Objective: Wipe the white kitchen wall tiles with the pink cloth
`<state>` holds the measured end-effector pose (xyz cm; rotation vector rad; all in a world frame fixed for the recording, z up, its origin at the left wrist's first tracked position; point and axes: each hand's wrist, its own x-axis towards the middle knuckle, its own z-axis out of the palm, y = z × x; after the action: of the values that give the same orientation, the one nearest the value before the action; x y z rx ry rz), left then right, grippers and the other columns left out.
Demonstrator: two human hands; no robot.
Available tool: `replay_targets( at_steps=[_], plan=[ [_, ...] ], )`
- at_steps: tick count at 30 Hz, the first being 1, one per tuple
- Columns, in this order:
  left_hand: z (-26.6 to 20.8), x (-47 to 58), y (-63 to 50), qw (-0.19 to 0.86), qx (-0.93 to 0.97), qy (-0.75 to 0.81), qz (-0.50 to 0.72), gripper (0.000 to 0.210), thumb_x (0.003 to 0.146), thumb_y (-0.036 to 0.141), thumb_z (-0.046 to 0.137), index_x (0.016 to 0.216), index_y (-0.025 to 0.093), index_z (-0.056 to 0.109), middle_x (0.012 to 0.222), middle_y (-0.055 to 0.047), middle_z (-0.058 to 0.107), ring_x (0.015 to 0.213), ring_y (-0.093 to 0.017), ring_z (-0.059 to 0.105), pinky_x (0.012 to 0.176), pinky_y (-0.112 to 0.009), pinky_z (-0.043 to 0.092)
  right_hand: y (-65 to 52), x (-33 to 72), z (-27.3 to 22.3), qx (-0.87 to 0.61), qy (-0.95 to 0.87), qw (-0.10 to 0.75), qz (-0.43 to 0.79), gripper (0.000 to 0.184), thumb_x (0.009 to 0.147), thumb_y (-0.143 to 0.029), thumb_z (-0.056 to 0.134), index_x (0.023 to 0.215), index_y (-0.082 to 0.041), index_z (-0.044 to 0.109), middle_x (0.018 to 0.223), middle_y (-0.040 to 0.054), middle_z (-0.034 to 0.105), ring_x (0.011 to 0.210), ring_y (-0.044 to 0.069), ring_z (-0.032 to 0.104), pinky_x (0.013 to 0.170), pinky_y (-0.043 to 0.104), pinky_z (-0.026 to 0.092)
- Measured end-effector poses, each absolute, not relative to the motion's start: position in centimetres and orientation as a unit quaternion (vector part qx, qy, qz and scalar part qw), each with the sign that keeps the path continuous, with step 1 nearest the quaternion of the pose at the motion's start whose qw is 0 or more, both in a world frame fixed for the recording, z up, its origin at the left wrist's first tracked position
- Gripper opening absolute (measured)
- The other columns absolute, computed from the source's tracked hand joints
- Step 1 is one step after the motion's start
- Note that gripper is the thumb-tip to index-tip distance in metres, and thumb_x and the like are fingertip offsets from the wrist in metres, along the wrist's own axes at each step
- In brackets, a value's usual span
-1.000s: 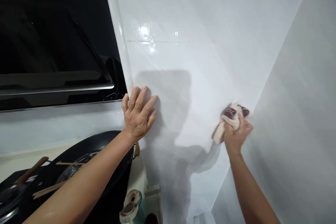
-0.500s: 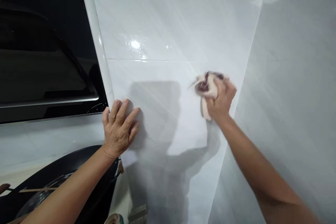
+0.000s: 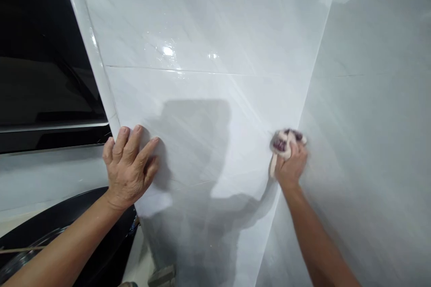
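Note:
My right hand [image 3: 292, 165] grips a bunched cloth [image 3: 285, 142], pale with dark reddish patches, against the tiled wall [image 3: 256, 112] close to its corner. A loose end of the cloth hangs below the fingers. Both are slightly blurred. On the left, my left hand [image 3: 129, 166] rests with its fingers spread on the same glossy, marbled white wall, beside the rounded edge trim [image 3: 92, 40]. Nothing is in that hand. Droplets and light reflections show on the tile above.
A glossy black appliance panel [image 3: 40, 89] stands at the upper left. Below it sits a large black wok [image 3: 84, 202] with a clear lid [image 3: 20, 262] and a thin stick. A small grey block [image 3: 162, 276] lies at the wall's foot. Another wall [image 3: 367, 134] meets this one at right.
My right hand has moved down and a little to the right with the cloth, closer to the corner. The view has shifted right, while my left hand stays spread on the tile.

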<state>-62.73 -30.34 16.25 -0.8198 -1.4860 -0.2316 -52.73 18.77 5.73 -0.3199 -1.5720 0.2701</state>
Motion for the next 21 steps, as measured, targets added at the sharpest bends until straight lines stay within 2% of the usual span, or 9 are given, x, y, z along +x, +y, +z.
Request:
replay_targets(
  at_steps=[2,5,8,10,13,16,19,21],
  plan=[
    [16.3,-62.8,-30.3,0.653,-0.365,-0.656,-0.104,0.078,0.094,0.026,0.067,0.163,0.043,0.035,0.176,0.006,0.026,0.162,-0.033,0.029,0.132,-0.059,0.023,16.8,-52.0,-1.9,-0.191,-0.705,0.661,0.17,0.067,0.092,-0.066,0.047,0.13,-0.012,0.056,0.139,0.0268,0.052,0.135,0.04,0.047,0.113,0.064,0.039],
    [16.3,-62.9,-30.3,0.655,-0.367,-0.652,-0.107,0.077,0.094,0.027,0.067,0.163,0.043,0.037,0.175,0.005,0.027,0.162,-0.033,0.029,0.132,-0.059,0.023,13.2,-49.5,-10.8,-0.26,-0.709,0.607,0.247,0.058,0.085,-0.064,0.049,0.117,-0.017,0.062,0.113,0.0198,0.062,0.112,0.039,0.061,0.096,0.061,0.051],
    [16.3,-62.9,-30.4,0.653,-0.373,-0.648,-0.121,0.077,0.093,0.026,0.069,0.162,0.043,0.039,0.174,0.004,0.03,0.162,-0.033,0.031,0.132,-0.059,0.023,10.7,-46.6,-15.8,-0.297,-0.717,0.531,0.339,0.048,0.078,-0.065,0.05,0.096,-0.023,0.063,0.084,0.0084,0.062,0.078,0.033,0.066,0.067,0.049,0.057],
    [16.4,-62.8,-30.4,0.653,-0.381,-0.642,-0.127,0.076,0.092,0.026,0.071,0.161,0.041,0.042,0.173,0.001,0.033,0.16,-0.036,0.033,0.132,-0.059,0.024,10.1,-45.2,-16.8,-0.304,-0.719,0.488,0.39,0.045,0.072,-0.067,0.056,0.087,-0.025,0.062,0.077,0.0047,0.062,0.068,0.031,0.066,0.057,0.044,0.056],
    [16.5,-62.7,-30.3,0.665,-0.384,-0.631,-0.113,0.076,0.093,0.025,0.07,0.162,0.037,0.042,0.172,-0.002,0.034,0.16,-0.036,0.033,0.132,-0.058,0.024,10.9,-44.6,-14.9,-0.316,-0.705,0.47,0.426,0.051,0.068,-0.067,0.067,0.098,-0.026,0.065,0.089,0.005,0.068,0.076,0.031,0.07,0.063,0.043,0.058],
    [16.6,-62.5,-30.2,0.676,-0.375,-0.628,-0.091,0.078,0.094,0.023,0.068,0.165,0.035,0.037,0.174,-0.004,0.031,0.162,-0.032,0.029,0.134,-0.053,0.022,12.5,-45.1,-8.9,-0.307,-0.687,0.505,0.422,0.063,0.076,-0.066,0.07,0.121,-0.023,0.064,0.113,0.0106,0.066,0.101,0.032,0.067,0.083,0.044,0.059],
    [16.5,-62.6,-30.2,0.679,-0.365,-0.631,-0.089,0.081,0.094,0.024,0.069,0.165,0.038,0.033,0.173,-0.003,0.032,0.162,-0.032,0.031,0.134,-0.053,0.023,13.8,-46.8,-0.3,-0.267,-0.637,0.634,0.349,0.068,0.077,-0.064,0.074,0.129,-0.021,0.064,0.13,0.0152,0.052,0.123,0.033,0.055,0.104,0.05,0.052],
    [16.4,-62.9,-30.3,0.682,-0.363,-0.629,-0.091,0.082,0.093,0.026,0.069,0.165,0.04,0.034,0.172,-0.003,0.035,0.159,-0.034,0.036,0.132,-0.056,0.027,14.3,-48.9,5.1,-0.236,-0.578,0.735,0.265,0.061,0.081,-0.06,0.073,0.124,-0.018,0.067,0.13,0.0166,0.045,0.124,0.033,0.049,0.11,0.053,0.047]
  ],
)
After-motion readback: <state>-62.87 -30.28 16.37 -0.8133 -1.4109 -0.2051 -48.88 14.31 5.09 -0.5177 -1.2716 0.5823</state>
